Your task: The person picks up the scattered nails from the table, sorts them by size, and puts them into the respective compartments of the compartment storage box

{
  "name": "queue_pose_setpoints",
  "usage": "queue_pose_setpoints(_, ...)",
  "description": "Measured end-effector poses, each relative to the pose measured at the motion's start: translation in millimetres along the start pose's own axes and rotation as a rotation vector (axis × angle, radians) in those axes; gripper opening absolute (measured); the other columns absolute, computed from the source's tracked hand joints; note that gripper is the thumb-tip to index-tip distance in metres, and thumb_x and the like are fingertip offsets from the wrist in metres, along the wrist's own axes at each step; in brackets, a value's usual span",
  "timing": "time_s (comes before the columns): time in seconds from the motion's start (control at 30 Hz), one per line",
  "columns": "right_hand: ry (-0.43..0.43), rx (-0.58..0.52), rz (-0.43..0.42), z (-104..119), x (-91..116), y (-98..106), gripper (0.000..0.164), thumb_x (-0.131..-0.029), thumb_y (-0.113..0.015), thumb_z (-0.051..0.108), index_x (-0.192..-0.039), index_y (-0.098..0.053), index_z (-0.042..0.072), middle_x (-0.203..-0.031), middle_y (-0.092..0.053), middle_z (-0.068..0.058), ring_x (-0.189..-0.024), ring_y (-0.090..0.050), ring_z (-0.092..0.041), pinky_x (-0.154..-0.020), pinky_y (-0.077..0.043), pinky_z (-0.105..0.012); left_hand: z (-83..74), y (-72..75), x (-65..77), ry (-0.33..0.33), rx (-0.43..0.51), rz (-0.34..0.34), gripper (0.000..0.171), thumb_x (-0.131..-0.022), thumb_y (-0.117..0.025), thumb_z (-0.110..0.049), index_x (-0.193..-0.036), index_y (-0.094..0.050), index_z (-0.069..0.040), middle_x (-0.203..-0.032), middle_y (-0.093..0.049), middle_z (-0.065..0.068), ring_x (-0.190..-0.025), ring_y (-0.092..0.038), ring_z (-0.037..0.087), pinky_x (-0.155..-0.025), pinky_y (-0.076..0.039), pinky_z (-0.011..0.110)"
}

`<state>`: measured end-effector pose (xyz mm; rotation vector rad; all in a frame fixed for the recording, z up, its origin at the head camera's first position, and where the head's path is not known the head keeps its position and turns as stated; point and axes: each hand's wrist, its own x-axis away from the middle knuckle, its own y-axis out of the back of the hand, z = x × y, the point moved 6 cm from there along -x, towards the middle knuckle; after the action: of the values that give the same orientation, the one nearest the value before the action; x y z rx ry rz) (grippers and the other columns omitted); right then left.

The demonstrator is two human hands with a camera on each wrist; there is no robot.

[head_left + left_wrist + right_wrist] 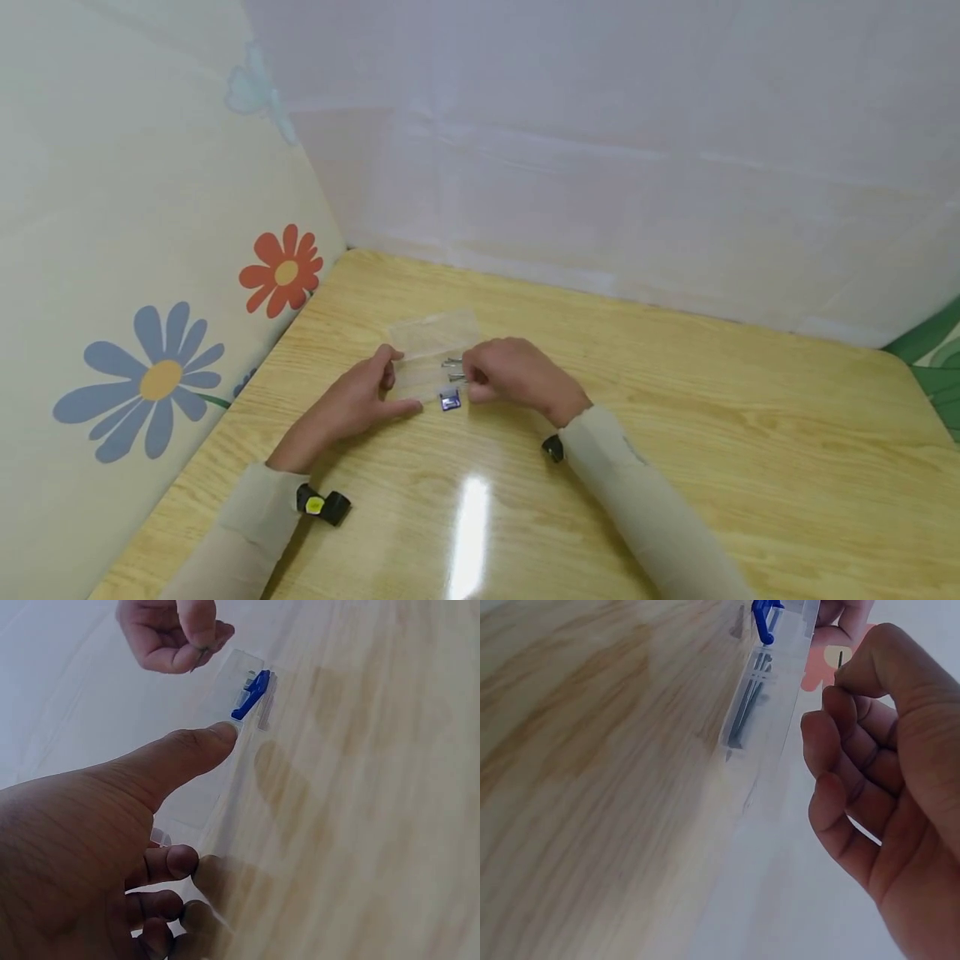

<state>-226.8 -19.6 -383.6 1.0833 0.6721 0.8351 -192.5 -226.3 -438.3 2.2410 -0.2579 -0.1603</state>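
A clear plastic box (420,382) lies on the table with its transparent lid (435,332) swung back. On its front is a blue latch (450,400), also seen as a blue clip (252,694) in the left wrist view. My left hand (363,392) holds the box's left end, thumb along the front edge and fingers curled at the side. Several slim metal nail-like pieces (746,709) lie inside the box's right part. Just over that end, my right hand (517,375) pinches a thin dark nail-like piece (840,658) between thumb and index finger; most of it is hidden.
The wood-grain table (675,450) stretches out to the right and front. A pale sheet (600,167) hangs behind its back edge, and a flower-printed sheet (161,250) stands along the left. A strip of light reflects off the tabletop near the front.
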Motion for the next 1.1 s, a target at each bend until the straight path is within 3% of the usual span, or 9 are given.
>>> queue_pose_setpoints(0.2, -0.013, 0.054, 0.021, 0, -12, -3, 0.022, -0.095, -0.073, 0.018, -0.08, -0.057, 0.02, -0.075, -0.054, 0.008, -0.068, -0.048, -0.008, -0.063, -0.042, -0.026, -3.7, -3.1, -4.4, -0.041, 0.007, -0.003, 0.075, -0.083, -0.088, -0.04, -0.132, -0.047, 0.0, -0.09, -0.052, 0.004, -0.079, -0.049, 0.019, -0.071, -0.042, 0.036)
queue_pose_setpoints(0.53, 0.01, 0.028, 0.021, 3, -28, -10, 0.018, -0.088, -0.068, 0.012, -0.078, -0.056, 0.021, -0.073, -0.05, 0.008, -0.066, -0.047, -0.007, -0.061, -0.04, -0.025, -8.5, -2.0, -3.3, -0.081, -0.007, -0.023, 0.07, -0.083, -0.088, -0.037, -0.127, -0.049, 0.002, -0.086, -0.052, 0.002, -0.074, -0.048, 0.017, -0.072, -0.042, 0.036)
queue_pose_setpoints(0.8, 0.036, 0.031, 0.017, 8, -33, -12, 0.015, -0.09, -0.064, 0.011, -0.081, -0.058, 0.021, -0.075, -0.051, 0.007, -0.067, -0.047, -0.008, -0.062, -0.04, -0.025, -8.2, -3.4, -0.9, -0.076, -0.003, -0.03, 0.07, -0.083, -0.088, -0.038, -0.127, -0.049, 0.001, -0.086, -0.051, 0.002, -0.075, -0.048, 0.017, -0.073, -0.043, 0.036)
queue_pose_setpoints(1.1, 0.008, -0.008, 0.014, 3, -24, -8, 0.018, -0.092, -0.069, 0.011, -0.083, -0.059, 0.021, -0.076, -0.054, 0.007, -0.07, -0.05, -0.008, -0.065, -0.042, -0.026, -7.1, -3.2, -0.6, -0.053, -0.008, -0.022, 0.07, -0.083, -0.089, -0.035, -0.127, -0.048, 0.0, -0.088, -0.052, 0.003, -0.077, -0.048, 0.019, -0.073, -0.042, 0.037)
